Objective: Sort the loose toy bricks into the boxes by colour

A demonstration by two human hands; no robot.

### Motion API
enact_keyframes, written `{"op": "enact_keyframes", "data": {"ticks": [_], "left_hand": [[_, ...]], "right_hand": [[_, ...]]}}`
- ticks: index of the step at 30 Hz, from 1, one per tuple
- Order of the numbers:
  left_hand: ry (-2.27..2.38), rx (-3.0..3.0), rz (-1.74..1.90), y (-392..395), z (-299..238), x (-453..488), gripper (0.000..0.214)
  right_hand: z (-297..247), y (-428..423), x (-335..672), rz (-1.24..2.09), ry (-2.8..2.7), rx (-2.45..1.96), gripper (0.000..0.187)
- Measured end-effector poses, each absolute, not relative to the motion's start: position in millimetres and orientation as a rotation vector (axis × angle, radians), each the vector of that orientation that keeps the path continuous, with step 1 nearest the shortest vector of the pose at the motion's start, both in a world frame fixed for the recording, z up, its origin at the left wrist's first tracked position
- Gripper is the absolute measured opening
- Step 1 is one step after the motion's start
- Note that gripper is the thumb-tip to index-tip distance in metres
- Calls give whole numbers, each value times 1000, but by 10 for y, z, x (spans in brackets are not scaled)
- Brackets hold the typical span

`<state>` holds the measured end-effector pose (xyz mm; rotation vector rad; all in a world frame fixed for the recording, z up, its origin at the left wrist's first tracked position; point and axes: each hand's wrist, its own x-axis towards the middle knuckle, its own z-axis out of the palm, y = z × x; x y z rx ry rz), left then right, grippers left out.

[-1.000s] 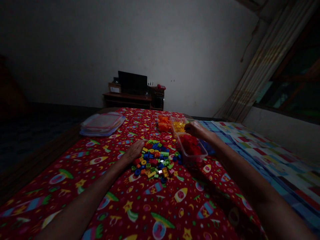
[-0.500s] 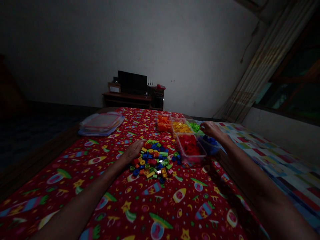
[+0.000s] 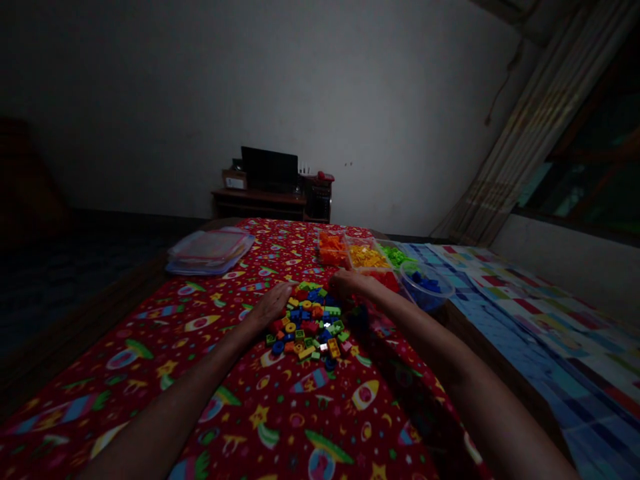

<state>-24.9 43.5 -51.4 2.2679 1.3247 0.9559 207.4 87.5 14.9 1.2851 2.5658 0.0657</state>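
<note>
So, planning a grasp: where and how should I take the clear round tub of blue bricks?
Probably pinch the right rim of the round tub, coming from the right: that curved edge is exposed, while red bricks sit close on its left.

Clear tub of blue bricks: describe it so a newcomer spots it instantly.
Start at the red patterned tablecloth and look along its right edge toward the far end. The clear round-rimmed tub sits there, farthest right. Its blue bricks set it apart from the neighbouring green bricks and yellow bricks.

lids [image 3: 213, 247] left, tubs [image 3: 389, 265] right, gap between
</note>
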Motion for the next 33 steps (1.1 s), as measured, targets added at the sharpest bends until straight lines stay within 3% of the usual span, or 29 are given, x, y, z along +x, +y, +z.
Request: {"op": "enact_keyframes", "data": {"ticks": [3, 13, 20, 28, 33], "left_hand": [[1325, 2270, 958, 431, -508, -247, 56], [1296, 2237, 975, 412, -493, -244, 57], [1313, 2253, 974, 438, -511, -240, 57], [1321, 2245, 957, 440, -513, -235, 64], [1297, 2234, 982, 440, -519, -241, 62]], "right_hand": [[172, 877, 2105, 125, 2569, 1346, 22], [321, 659, 2126, 59, 2692, 1287, 37], [465, 601, 2123, 144, 2643, 1396, 24], [916, 403, 2747, 238, 2603, 1674, 22], [921, 304, 3090, 323, 2625, 1764, 28]]}}
